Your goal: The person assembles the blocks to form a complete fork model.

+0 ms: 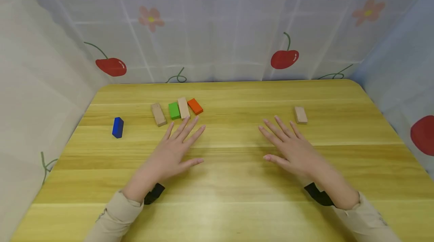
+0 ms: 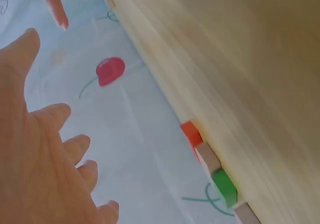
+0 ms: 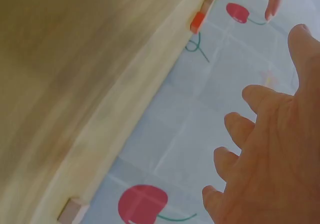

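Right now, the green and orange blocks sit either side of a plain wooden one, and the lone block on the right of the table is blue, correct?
Not quite: the lone block on the right of the table is plain wood, not blue, as the head view shows. The green block and orange block do sit either side of a plain wooden block.

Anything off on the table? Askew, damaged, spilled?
Nothing visibly damaged or spilled. Mildly odd: the blue block at left and one bare-wood block at right each sit alone, while the other four blocks cluster loosely. That could simply be the layout.
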Action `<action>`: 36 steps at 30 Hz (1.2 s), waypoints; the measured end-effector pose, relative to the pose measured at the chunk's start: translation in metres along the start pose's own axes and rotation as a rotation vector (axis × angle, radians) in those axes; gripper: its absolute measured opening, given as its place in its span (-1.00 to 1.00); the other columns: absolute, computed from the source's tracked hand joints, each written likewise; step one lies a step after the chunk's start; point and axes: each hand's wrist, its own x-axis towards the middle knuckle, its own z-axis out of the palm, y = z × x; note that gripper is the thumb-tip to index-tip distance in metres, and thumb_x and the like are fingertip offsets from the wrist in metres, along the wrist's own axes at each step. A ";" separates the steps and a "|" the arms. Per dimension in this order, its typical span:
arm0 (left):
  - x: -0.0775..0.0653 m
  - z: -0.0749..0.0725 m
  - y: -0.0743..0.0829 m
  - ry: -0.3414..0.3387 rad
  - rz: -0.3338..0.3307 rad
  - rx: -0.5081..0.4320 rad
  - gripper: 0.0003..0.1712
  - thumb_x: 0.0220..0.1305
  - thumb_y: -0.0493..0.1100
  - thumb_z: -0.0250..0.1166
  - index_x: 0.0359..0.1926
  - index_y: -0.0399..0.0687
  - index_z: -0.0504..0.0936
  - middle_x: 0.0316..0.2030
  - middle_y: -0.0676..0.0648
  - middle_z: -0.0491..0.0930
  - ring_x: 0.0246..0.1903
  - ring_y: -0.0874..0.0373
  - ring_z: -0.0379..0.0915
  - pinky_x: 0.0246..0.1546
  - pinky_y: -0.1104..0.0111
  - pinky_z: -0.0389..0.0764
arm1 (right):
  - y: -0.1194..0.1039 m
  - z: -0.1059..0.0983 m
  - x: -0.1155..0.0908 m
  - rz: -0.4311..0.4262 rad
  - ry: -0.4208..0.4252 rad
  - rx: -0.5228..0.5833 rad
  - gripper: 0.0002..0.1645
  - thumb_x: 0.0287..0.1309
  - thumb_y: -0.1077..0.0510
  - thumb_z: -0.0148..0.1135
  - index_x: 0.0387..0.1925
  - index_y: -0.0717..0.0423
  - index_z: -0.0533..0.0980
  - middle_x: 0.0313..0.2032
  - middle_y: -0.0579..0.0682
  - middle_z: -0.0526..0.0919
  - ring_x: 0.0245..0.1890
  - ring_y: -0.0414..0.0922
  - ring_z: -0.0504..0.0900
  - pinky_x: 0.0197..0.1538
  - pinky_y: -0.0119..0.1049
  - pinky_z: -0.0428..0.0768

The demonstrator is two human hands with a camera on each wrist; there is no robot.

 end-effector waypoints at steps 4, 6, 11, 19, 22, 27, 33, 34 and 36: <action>0.000 -0.004 -0.014 0.003 -0.052 -0.073 -0.07 0.29 0.32 0.02 0.49 0.08 -0.15 0.45 -0.04 -0.33 0.39 -0.07 -0.39 0.27 -0.09 -0.27 | 0.009 -0.009 -0.002 0.027 0.019 0.001 -0.10 0.28 -0.22 0.04 0.47 -0.01 -0.08 0.44 0.04 -0.15 0.40 0.06 -0.33 0.30 0.12 -0.31; 0.000 -0.005 -0.025 0.006 -0.088 -0.120 -0.08 0.31 0.30 0.02 0.49 0.04 -0.16 0.45 -0.03 -0.34 0.39 -0.06 -0.41 0.27 -0.08 -0.28 | 0.015 -0.013 -0.003 0.043 0.022 0.027 -0.10 0.29 -0.18 0.04 0.48 -0.03 -0.11 0.44 0.04 -0.17 0.40 0.07 -0.31 0.31 0.08 -0.33; -0.002 -0.007 -0.054 0.018 -0.183 -0.221 -0.11 0.36 0.21 0.02 0.48 -0.03 -0.18 0.44 -0.07 -0.33 0.38 -0.03 -0.47 0.28 -0.03 -0.33 | 0.036 -0.020 -0.006 0.088 0.025 0.214 -0.15 0.35 -0.03 0.03 0.48 -0.06 -0.16 0.44 0.02 -0.22 0.39 0.06 -0.34 0.31 0.09 -0.34; -0.006 -0.003 -0.090 -0.007 -0.329 -0.425 -0.16 0.40 0.17 -0.02 0.48 0.13 -0.27 0.44 -0.02 -0.38 0.37 0.10 -0.59 0.27 -0.05 -0.33 | 0.085 -0.012 -0.010 0.208 0.018 0.436 -0.21 0.42 0.05 -0.09 0.46 0.08 -0.25 0.43 0.13 -0.31 0.38 0.06 -0.41 0.27 0.20 -0.32; -0.007 0.000 -0.099 -0.007 -0.355 -0.502 -0.17 0.40 0.16 -0.02 0.48 0.16 -0.28 0.44 -0.01 -0.38 0.38 0.08 -0.57 0.28 -0.05 -0.29 | 0.101 -0.005 -0.011 0.241 0.007 0.449 -0.20 0.43 0.05 -0.10 0.45 0.18 -0.25 0.42 0.19 -0.32 0.38 0.11 -0.40 0.27 0.20 -0.29; -0.011 0.006 -0.113 0.013 -0.400 -0.611 -0.15 0.38 0.12 0.05 0.48 0.09 -0.22 0.44 -0.09 -0.32 0.39 -0.01 -0.47 0.27 -0.08 -0.18 | 0.115 0.001 -0.011 0.286 -0.008 0.513 -0.22 0.42 0.07 -0.08 0.44 0.23 -0.19 0.41 0.24 -0.30 0.38 0.15 -0.38 0.29 0.17 -0.26; -0.016 0.011 -0.126 0.062 -0.461 -0.721 -0.14 0.34 0.00 0.17 0.47 -0.10 -0.10 0.43 -0.19 -0.18 0.38 -0.08 -0.30 0.26 -0.06 -0.07 | 0.124 0.005 -0.012 0.254 -0.047 0.520 -0.34 0.44 0.15 -0.14 0.39 0.40 -0.08 0.37 0.39 -0.22 0.35 0.28 -0.29 0.28 0.18 -0.21; -0.016 0.011 -0.127 0.065 -0.475 -0.745 -0.14 0.34 -0.02 0.18 0.47 -0.10 -0.09 0.43 -0.18 -0.17 0.37 -0.09 -0.28 0.26 -0.06 -0.06 | 0.126 0.006 -0.013 0.251 -0.052 0.508 -0.35 0.45 0.16 -0.15 0.38 0.41 -0.07 0.37 0.40 -0.20 0.34 0.30 -0.25 0.28 0.18 -0.19; -0.017 0.011 -0.131 0.067 -0.505 -0.799 -0.12 0.32 -0.03 0.20 0.47 -0.08 -0.10 0.43 -0.15 -0.16 0.37 -0.09 -0.26 0.26 -0.04 -0.05 | 0.127 0.007 -0.014 0.253 -0.057 0.486 -0.36 0.45 0.16 -0.16 0.38 0.41 -0.05 0.36 0.40 -0.16 0.34 0.30 -0.19 0.27 0.18 -0.13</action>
